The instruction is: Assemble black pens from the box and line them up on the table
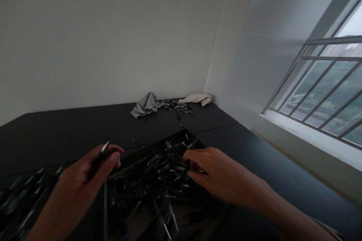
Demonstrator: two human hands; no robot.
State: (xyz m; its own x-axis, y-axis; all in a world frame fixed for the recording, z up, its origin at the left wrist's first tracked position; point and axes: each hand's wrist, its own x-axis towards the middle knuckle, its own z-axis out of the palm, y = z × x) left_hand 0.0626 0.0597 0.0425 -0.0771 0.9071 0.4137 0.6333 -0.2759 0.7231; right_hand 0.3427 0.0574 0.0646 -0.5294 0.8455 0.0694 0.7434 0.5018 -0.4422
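My left hand is closed around a dark pen, whose bright metal tip points up and away from me. Over the right side of a dark box is my right hand, its fingers curled down at the loose pens. Anything between those fingers is hidden by the hand and the dim light. The box holds many black and clear pens and pen parts, lying in all directions.
More pens lie at the lower left, blurred. On the black table, a grey cloth, a heap of pen parts and a cream cloth sit at the back. A railing crosses the window on the right.
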